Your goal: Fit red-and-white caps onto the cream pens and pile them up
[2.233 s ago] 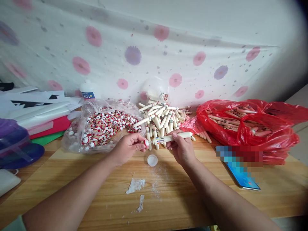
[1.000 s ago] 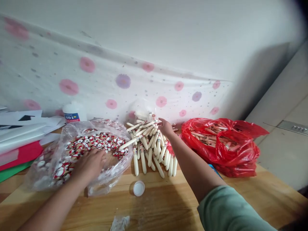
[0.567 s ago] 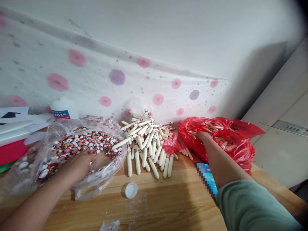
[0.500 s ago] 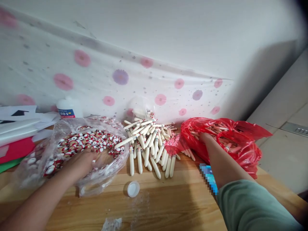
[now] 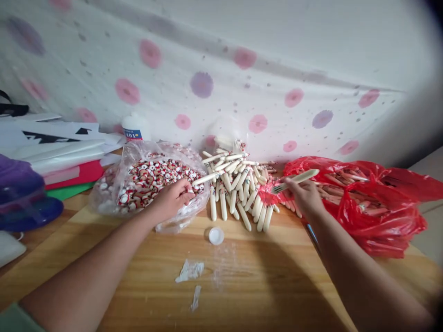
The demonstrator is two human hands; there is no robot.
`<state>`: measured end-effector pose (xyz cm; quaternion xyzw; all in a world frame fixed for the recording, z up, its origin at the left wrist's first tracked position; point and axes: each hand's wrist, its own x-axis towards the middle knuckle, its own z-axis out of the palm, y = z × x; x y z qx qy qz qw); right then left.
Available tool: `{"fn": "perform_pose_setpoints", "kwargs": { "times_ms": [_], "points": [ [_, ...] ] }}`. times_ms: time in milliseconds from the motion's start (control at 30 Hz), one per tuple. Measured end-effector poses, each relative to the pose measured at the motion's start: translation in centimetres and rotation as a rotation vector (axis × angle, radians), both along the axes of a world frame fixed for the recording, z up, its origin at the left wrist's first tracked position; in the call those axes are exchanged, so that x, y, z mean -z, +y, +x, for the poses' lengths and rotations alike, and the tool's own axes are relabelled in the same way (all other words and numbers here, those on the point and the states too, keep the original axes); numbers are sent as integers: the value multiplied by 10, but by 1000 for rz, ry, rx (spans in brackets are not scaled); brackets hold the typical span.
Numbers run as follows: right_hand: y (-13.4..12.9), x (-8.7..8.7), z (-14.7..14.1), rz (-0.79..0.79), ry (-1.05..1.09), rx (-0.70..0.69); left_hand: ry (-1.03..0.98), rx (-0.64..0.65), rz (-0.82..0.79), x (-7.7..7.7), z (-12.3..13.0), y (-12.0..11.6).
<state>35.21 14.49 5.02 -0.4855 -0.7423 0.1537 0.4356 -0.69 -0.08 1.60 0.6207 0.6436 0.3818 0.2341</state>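
My left hand is closed in a pinch at the right edge of a clear plastic bag of small red, white and brown pieces. A bit of white shows at its fingertips, probably one such piece, mostly hidden by the fingers. My right hand grips a cream multi-colour pen near the left side of a red plastic bag, its dark-striped end pointing left. Between the hands lies a heap of similar cream pens. More pale pens show inside the red bag.
A white cap and scraps of torn film lie on the wooden table. Behind the clear bag stands a white bottle with a blue label. Papers and coloured sheets are stacked left, near a purple-blue object.
Both hands have come out of the bags. My right hand now holds a pen; my left hand has drawn back, pinched, to the clear bag's edge. The view has shifted left.
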Motion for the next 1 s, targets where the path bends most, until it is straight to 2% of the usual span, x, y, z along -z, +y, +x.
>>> {"fn": "perform_pose_setpoints", "kwargs": {
  "times_ms": [67, 100, 133, 200, 267, 400, 500, 667, 800, 900, 1000],
  "points": [
    [-44, 12, -44, -197, 51, -454, -112, 91, -5, 5, 11, -1],
    [-63, 19, -64, -255, 42, -598, -147, 126, -14, 7, 15, -2],
    [-77, 25, -81, -270, 23, -711, -166, 151, -20, 10, 17, -2],
    [-94, 38, -105, -233, -49, -792, -152, 165, -24, 12, 18, -2],
    [-99, 49, -116, -173, -135, -773, -122, 158, -23, 13, 16, -2],
    [-95, 61, -116, -123, -237, -687, -132, 180, -29, 13, 15, -2],
    [-95, 62, -114, -117, -231, -699, -118, 176, -34, 12, 17, -3],
    [-96, 60, -117, -135, -213, -709, 96, 92, 1, 6, 21, -5],
    [-96, 61, -117, -153, -192, -697, 187, 96, 13, 8, 21, -4],
    [-95, 61, -116, -253, -104, -708, 204, 132, 8, 12, 20, -3],
    [-94, 60, -114, -422, 226, -655, 182, 207, -1, 12, 22, -5]
  ]
}}
